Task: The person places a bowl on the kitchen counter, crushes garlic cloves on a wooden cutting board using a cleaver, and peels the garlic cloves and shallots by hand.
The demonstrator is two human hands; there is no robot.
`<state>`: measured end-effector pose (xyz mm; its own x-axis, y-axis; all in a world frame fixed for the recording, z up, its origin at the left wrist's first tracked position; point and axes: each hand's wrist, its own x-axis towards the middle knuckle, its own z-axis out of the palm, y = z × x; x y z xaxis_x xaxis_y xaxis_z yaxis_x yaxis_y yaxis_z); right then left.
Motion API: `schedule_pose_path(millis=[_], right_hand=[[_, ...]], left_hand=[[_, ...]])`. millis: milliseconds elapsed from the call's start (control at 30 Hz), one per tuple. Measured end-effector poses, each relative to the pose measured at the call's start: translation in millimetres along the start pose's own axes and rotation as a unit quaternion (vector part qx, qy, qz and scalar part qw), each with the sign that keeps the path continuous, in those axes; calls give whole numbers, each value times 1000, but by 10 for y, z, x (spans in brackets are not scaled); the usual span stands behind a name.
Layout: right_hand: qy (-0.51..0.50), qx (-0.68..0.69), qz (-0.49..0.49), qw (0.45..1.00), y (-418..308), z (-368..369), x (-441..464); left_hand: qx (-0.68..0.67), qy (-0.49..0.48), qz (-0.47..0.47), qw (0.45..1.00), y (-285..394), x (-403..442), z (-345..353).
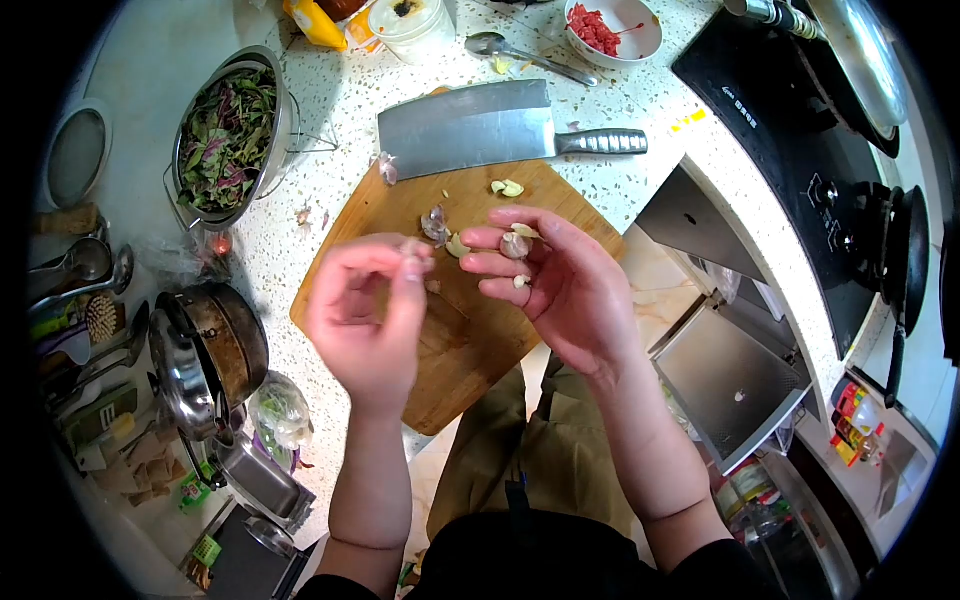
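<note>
My right hand (560, 285) is palm up over the wooden cutting board (480, 350), its fingers curled around a garlic clove (515, 245) and a smaller piece (521, 282). To its left, my left hand (372, 315) is slightly blurred, thumb and fingertips pinched together on a small pale piece, perhaps garlic or skin. Between the hands, purple-white garlic skin (435, 226) and a pale clove (457, 246) lie on the board. Peeled cloves (507, 188) sit farther back. A cleaver (470, 128) lies across the board's far edge, handle to the right.
A colander of leafy greens (226, 140) stands at left, above a pot (225, 340). At the back are a white tub (408, 28), a spoon (525, 57) and a bowl of red chopped food (640, 38). The black stove (790, 170) is at right, near an open drawer (730, 375).
</note>
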<state>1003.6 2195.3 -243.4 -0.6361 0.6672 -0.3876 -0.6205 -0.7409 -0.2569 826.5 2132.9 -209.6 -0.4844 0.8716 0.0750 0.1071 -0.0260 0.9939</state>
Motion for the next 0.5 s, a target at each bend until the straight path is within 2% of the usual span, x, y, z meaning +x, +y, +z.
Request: schedule_pose_path(millis=[67,133,167,233,267,333,367,400,500], right_hand=[[11,-1,7,1000,10,-23,10],[47,-148,-48,987,69,-153,44],[78,-288,-70,952,105,-203,80],[88,-335,-69,935,131,-247,125],[99,-381,-67,917,138,-261,141],[86,-341,-57,934,144,-292,156],[68,-278,-50,957,146,-321,162],[49,-213,-43,975,151,-337,167],[51,-218,-40,974,152,-304,158]], left_hand=[[57,43,-21,997,-16,70,-134],[164,44,-11,985,-232,164,-388],[165,44,-11,985,-342,201,-490],[339,36,-24,940,-540,264,-643],[339,37,-24,940,-600,289,-695],[485,4,12,875,-704,315,-755],[529,12,74,845,-766,304,-761],[529,12,73,845,-757,287,-763],[569,11,67,819,-626,224,-662]])
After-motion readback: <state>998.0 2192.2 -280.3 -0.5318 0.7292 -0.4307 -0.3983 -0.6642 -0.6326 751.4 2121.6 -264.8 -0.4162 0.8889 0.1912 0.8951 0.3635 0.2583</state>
